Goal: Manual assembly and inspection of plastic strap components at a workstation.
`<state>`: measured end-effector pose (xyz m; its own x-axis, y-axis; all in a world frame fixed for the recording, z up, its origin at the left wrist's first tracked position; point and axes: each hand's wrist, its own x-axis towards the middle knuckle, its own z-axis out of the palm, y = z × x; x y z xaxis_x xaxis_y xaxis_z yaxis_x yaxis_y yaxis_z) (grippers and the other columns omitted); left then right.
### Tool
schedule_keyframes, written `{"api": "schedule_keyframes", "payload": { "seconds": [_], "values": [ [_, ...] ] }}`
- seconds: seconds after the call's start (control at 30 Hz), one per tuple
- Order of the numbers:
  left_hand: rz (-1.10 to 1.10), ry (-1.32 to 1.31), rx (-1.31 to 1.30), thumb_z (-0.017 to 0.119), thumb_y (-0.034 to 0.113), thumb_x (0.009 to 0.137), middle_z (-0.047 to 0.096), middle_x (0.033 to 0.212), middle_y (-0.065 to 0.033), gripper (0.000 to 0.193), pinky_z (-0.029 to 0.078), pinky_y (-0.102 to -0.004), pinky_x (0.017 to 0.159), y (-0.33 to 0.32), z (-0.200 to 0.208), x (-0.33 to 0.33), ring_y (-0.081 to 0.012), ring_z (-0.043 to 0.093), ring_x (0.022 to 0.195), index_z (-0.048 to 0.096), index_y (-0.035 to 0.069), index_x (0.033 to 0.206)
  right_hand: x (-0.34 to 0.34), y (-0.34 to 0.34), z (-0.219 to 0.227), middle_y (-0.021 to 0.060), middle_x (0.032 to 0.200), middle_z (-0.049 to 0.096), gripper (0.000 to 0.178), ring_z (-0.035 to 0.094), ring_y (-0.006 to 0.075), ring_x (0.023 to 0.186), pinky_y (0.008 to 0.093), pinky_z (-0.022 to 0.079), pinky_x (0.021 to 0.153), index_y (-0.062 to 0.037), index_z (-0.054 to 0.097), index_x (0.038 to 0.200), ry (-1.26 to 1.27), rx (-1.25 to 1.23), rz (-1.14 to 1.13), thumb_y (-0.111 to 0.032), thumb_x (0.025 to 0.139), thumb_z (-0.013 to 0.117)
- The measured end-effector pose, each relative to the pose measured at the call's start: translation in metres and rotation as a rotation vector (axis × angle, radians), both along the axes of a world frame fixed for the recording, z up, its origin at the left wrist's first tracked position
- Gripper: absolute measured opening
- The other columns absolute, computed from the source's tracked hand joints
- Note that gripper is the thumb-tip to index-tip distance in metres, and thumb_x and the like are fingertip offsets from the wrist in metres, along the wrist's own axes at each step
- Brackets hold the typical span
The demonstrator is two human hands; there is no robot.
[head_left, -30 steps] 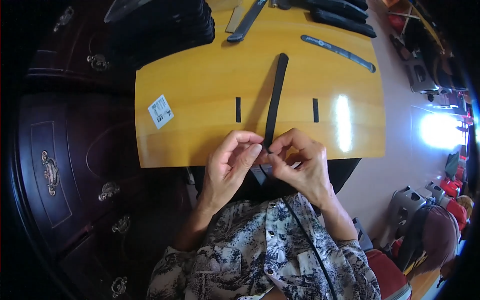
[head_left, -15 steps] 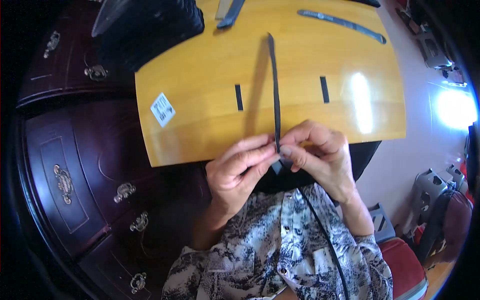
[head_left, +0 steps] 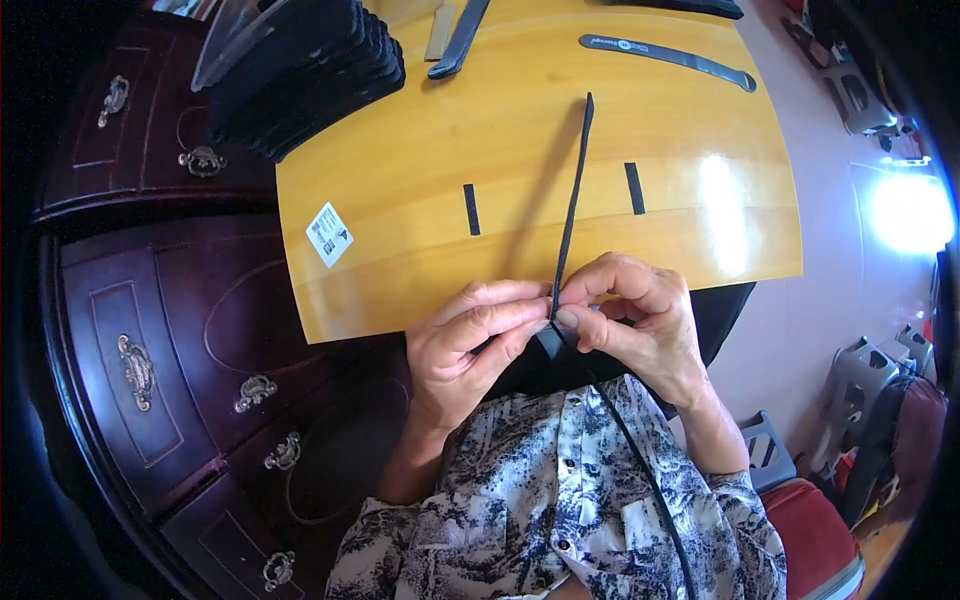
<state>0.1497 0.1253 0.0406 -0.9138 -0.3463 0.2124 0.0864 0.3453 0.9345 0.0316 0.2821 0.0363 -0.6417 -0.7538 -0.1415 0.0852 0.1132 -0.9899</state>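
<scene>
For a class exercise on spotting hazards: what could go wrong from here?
The left hand and right hand hold the black strip near its lower end, so its long raised part might twist or swing. If their grip slips by the near edge of the table, it could drop. The black cord just below might snag.

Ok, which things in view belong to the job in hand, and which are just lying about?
In hand:
- long black strip, pinched by the left hand and right hand
- yellow tabletop, seemingly the work surface

Apparently lying about:
- white label
- dark grey strap
- tan strip
- stack of black pieces, possibly related
</scene>
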Motion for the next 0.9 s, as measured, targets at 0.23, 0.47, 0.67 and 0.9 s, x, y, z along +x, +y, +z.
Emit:
{"api": "schedule_keyframes", "payload": {
  "seconds": [0.23,0.47,0.67,0.9],
  "values": [
    [0.012,-0.003,0.029,0.067,-0.011,0.079,0.069,0.099,-0.0132,0.021,0.054,-0.028,0.078,-0.0012,0.0015,-0.0006,-0.02,0.068,0.089,0.071,-0.001,0.097,-0.0021,-0.0022,0.004,0.006,0.081,0.069,0.017,0.064,0.0083,0.066,0.0216,0.051,0.056,0.0004,0.067,0.092,-0.114,0.044,0.018,-0.011,0.082,0.075],
    [0.034,0.007,0.03,0.067,-0.01,0.078,0.069,0.097,-0.0123,0.019,0.054,-0.0283,0.077,0.002,-0.0031,-0.0025,-0.02,0.068,0.088,0.069,-0.001,0.095,0.0028,-0.004,0.0024,0.0062,0.078,0.068,0.017,0.065,0.0099,0.07,0.0222,0.052,0.057,-0.0002,0.066,0.091,-0.001,0.031,-0.006,-0.009,0.08,0.076],
    [0.061,0.032,-0.085,0.07,-0.01,0.077,0.069,0.095,-0.0111,0.018,0.054,-0.0272,0.073,0.0045,-0.0035,-0.0048,-0.019,0.068,0.084,0.067,0.0,0.092,0.0056,-0.0039,0.0013,0.0075,0.079,0.068,0.015,0.065,0.0109,0.068,0.0237,0.052,0.059,-0.0001,0.067,0.092,0.057,0.053,-0.027,-0.008,0.081,0.074],
    [0.102,0.081,-0.318,0.073,-0.008,0.076,0.069,0.095,-0.0098,0.019,0.055,-0.0268,0.07,0.0077,-0.0051,-0.0076,-0.0179,0.069,0.083,0.067,0.001,0.092,0.0069,-0.002,0.0006,0.0092,0.078,0.068,0.014,0.065,0.0124,0.065,0.0255,0.053,0.057,0.0008,0.067,0.092,0.141,0.057,-0.034,-0.009,0.083,0.072]
  ]
}}
